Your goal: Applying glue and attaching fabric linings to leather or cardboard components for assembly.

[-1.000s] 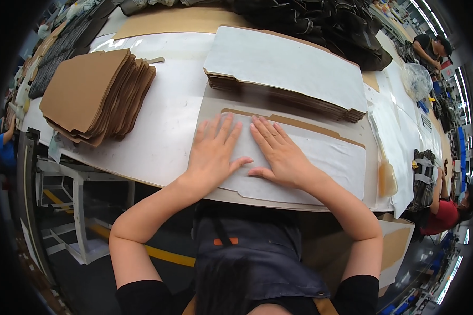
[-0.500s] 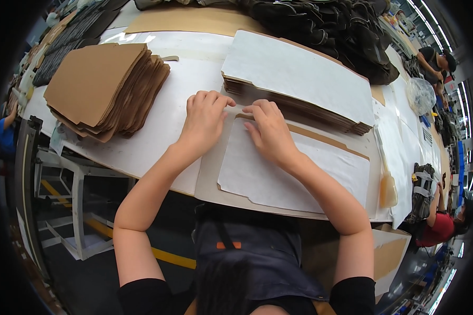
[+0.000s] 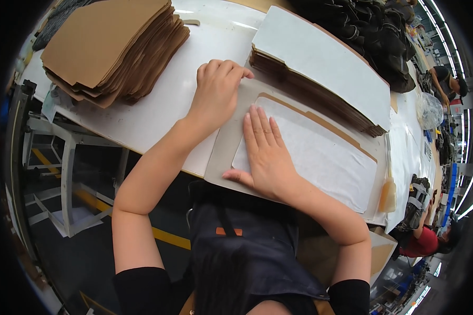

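The grey cardboard sheet (image 3: 223,152) lies at frame centre with a white paper panel (image 3: 320,157) already laid on it. The right hand (image 3: 265,155) presses flat, fingers spread, on the panel; the left hand (image 3: 215,94) curls over the sheet's upper-left edge, apparently mid-fold. Smoothing seems underway, with the edges unfinished.

A clear plastic bag (image 3: 430,109) lies far right on the table; no labels, signs or screens show.
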Action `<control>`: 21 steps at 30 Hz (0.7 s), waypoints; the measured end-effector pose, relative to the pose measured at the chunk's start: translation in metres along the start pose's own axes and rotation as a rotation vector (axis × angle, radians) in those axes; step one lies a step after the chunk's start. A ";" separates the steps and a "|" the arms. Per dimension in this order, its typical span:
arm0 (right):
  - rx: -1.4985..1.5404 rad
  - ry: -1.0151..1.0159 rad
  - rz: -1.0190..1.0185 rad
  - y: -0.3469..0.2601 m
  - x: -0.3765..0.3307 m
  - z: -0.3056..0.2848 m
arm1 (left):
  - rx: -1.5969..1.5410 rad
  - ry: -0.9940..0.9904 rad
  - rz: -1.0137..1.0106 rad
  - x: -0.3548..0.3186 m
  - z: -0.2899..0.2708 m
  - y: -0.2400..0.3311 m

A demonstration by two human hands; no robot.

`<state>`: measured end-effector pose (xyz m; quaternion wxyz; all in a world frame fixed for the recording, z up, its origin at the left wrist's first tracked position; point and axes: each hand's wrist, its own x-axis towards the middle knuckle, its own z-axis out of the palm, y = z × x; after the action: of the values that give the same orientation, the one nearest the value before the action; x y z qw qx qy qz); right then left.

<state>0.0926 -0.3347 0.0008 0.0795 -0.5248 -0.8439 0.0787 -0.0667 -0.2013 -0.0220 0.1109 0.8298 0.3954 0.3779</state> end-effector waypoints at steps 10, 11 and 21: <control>0.323 -0.107 -0.143 -0.082 -0.040 -0.006 | 0.002 0.092 0.008 -0.003 -0.001 -0.002; 0.307 -0.070 -0.105 -0.085 -0.047 -0.012 | -0.005 0.092 0.023 0.001 -0.001 0.000; 0.553 0.014 -0.192 -0.116 -0.080 0.003 | -0.114 0.062 0.063 0.009 0.000 -0.002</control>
<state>0.0258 -0.4576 0.0192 0.2326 -0.4014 -0.8356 0.2942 -0.0646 -0.1930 -0.0181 0.1336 0.8222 0.3500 0.4286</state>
